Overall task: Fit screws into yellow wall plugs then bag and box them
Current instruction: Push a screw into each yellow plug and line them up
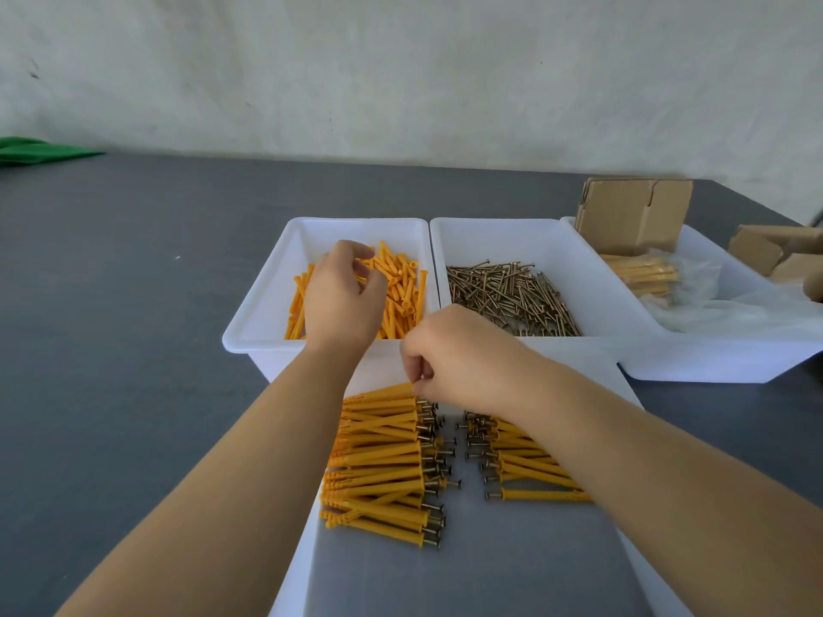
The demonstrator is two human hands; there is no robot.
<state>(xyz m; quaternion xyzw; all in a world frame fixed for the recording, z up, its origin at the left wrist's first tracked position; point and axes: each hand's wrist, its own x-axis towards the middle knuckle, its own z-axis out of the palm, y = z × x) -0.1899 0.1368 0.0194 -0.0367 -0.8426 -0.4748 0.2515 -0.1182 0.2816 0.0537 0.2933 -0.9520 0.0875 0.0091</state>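
Note:
My left hand [340,296] reaches into the white tub of loose yellow wall plugs [403,287], its fingers curled over the heap and pinching a plug. My right hand [454,354] hovers over the near tray [512,572], fingers curled round a fitted plug [387,391] at the top of the left pile. Two piles of plugs with screws in them lie in that tray, a left pile [383,465] and a right pile [530,465], screw heads facing the middle. Loose screws [507,298] fill the middle tub.
A third white tub [712,362] at the right holds folded cardboard boxes [632,213], clear bags [735,309] and a bagged bundle of plugs [645,271]. More cardboard boxes [779,251] lie at the far right. A green cloth [35,149] sits at the far left of the grey table [133,305].

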